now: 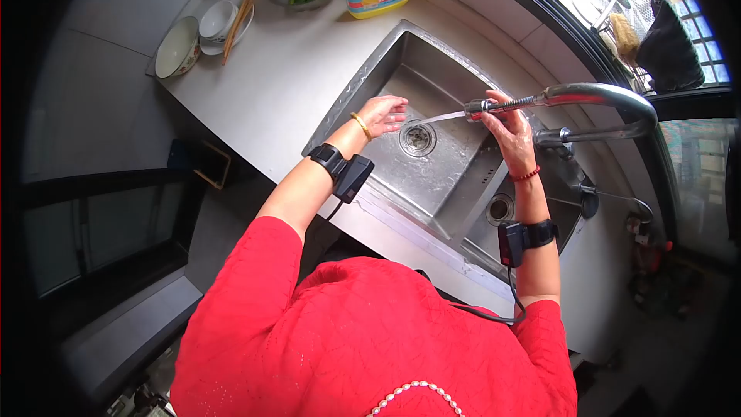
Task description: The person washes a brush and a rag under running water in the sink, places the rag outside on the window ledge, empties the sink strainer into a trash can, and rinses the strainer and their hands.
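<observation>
A: Kitchen, grey countertop point(293, 69), stainless steel double sink point(432, 177). Hands?

B: Right hand point(509, 127) clenched around the chrome pull-out faucet head point(494, 106); thin water stream point(444, 116) leaves just past its fingertips.

A: Left?

B: Left hand point(382, 114) open, fingers relaxed, holding nothing, stream's end at fingertips, round drain point(417, 137) just beside.

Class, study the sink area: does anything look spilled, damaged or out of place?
Nothing stands out. The right hand holds the faucet spout, sending water toward the open left hand inside the sink. Bowls and chopsticks sit tidily on the counter.
</observation>
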The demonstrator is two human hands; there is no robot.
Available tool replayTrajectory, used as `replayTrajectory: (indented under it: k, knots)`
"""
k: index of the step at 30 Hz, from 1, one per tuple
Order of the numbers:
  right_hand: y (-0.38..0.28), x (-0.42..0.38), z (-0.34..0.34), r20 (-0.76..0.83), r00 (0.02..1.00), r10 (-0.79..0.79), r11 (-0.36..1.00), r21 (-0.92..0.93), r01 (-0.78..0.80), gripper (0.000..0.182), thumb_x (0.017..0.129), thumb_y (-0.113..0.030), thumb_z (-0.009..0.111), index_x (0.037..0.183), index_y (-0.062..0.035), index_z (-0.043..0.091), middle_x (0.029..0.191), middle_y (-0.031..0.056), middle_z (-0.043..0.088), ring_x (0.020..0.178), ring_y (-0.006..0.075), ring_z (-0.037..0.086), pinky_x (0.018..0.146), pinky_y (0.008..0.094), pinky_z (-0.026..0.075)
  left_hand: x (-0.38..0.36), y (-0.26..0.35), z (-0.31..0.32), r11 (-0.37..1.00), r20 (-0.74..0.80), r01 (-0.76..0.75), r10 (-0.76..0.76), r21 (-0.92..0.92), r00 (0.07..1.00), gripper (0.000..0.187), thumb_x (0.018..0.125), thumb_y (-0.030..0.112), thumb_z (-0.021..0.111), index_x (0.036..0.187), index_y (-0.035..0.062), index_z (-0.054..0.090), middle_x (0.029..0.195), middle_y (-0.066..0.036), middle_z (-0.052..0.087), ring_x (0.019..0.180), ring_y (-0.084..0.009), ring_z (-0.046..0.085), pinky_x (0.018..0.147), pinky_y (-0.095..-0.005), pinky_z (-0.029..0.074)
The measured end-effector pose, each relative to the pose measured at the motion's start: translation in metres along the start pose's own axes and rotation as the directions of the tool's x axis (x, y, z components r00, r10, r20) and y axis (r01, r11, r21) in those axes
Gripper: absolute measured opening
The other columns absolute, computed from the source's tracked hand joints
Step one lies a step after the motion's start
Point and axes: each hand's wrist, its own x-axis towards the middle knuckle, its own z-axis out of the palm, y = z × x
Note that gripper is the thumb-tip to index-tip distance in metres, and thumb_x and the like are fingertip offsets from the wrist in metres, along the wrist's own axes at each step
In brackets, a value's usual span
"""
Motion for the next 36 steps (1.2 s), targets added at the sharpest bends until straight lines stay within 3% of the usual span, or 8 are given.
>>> replayTrajectory:
  k: [3,9,15,26,30,36]
  knots:
    - [0.016,0.033,0.007,-0.122,0.992,0.025,0.987,0.159,-0.006,0.032,0.077,-0.009,0.064,0.108,-0.0041,0.056,0.082,0.0024,0.06,0.077,0.0085,0.056,0.072,0.0223,0.044,-0.023,0.014,-0.037,0.997,-0.038,-0.058,0.057,-0.04,0.998,0.021,0.084,0.021,0.053,0.1,0.0081,0.056,0.098,-0.006,0.056,0.091,-0.0192,0.054,0.077,-0.0324,0.043]
    - [0.028,0.1,0.012,-0.47,0.883,-0.017,1.0,0.015,0.027,0.03,0.074,-0.012,0.067,0.101,-0.0035,0.06,0.078,0.0024,0.062,0.073,0.0088,0.059,0.067,0.0202,0.046,-0.072,0.015,-0.077,0.989,-0.072,-0.114,0.108,-0.09,0.992,0.02,0.084,0.02,0.052,0.098,0.0059,0.055,0.095,-0.006,0.057,0.088,-0.0175,0.055,0.076,-0.0308,0.043]
    - [0.013,0.08,0.031,-0.336,0.93,0.15,0.882,0.47,0.027,0.027,0.079,-0.008,0.061,0.104,0.001,0.056,0.09,0.006,0.06,0.081,0.0128,0.058,0.074,0.0244,0.048,-0.087,0.001,-0.097,0.967,-0.083,-0.146,0.131,-0.208,0.988,0.019,0.085,0.018,0.05,0.099,0.0048,0.055,0.094,-0.007,0.057,0.086,-0.018,0.056,0.075,-0.0313,0.045]
    - [-0.023,-0.041,0.031,0.017,0.967,0.253,0.746,0.633,-0.206,0.034,0.083,-0.008,0.055,0.114,0.0019,0.048,0.101,0.0095,0.058,0.091,0.0153,0.057,0.082,0.0284,0.045,-0.089,-0.009,-0.102,0.967,-0.103,-0.16,0.142,-0.196,0.984,0.02,0.086,0.017,0.049,0.099,0.0029,0.055,0.092,-0.008,0.057,0.085,-0.0184,0.056,0.074,-0.0305,0.046]
    - [-0.027,-0.046,0.032,0.002,0.959,0.282,0.745,0.629,-0.22,0.031,0.082,-0.009,0.056,0.111,0.0003,0.05,0.1,0.0082,0.058,0.09,0.0143,0.057,0.081,0.0269,0.046,-0.088,-0.011,-0.09,0.981,-0.091,-0.185,0.179,-0.062,0.98,0.021,0.086,0.017,0.048,0.101,0.0037,0.054,0.093,-0.008,0.057,0.084,-0.0177,0.056,0.071,-0.0287,0.046]
    - [-0.019,0.012,0.053,-0.189,0.947,0.26,0.66,0.75,-0.032,0.026,0.082,-0.009,0.057,0.106,-0.0004,0.053,0.093,0.008,0.059,0.083,0.0142,0.059,0.076,0.027,0.05,-0.091,-0.012,-0.088,0.971,-0.122,-0.203,0.188,-0.128,0.974,0.02,0.086,0.017,0.048,0.1,0.0037,0.054,0.093,-0.007,0.056,0.084,-0.0178,0.055,0.071,-0.0293,0.046]
